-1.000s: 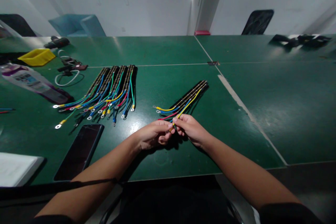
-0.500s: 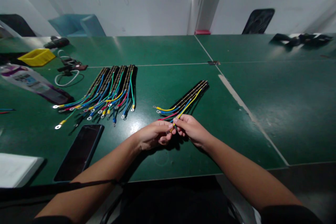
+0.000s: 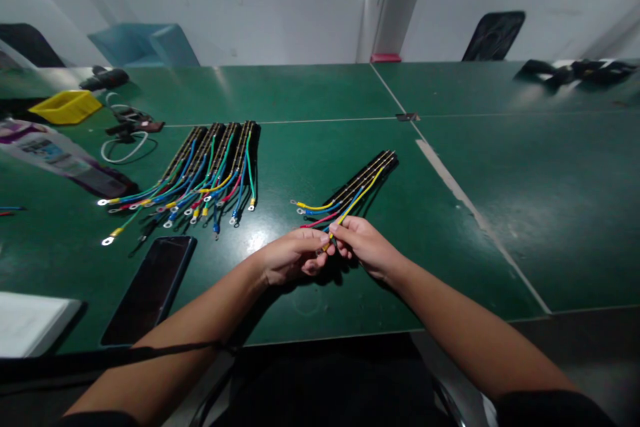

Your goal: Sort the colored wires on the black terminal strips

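Black strip (image 3: pixel 361 177): long axis 8-to-2 o'clock, wires (image 3: pixel 315 208) toward 8
Left hand (image 3: pixel 295 255), right hand (image 3: pixel 369 247): pinched closed on yellow wire (image 3: pixel 367 188)

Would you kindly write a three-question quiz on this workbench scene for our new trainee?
1. True or false: the left hand and right hand meet at a yellow wire of the lone strip.
2. Where does the phone lie? A) in the yellow bin; B) on the green table; C) under the bottle.
3. Fill in: ___ wired strips lie side by side at the left.

Key: 1 true; 2 B; 3 four.
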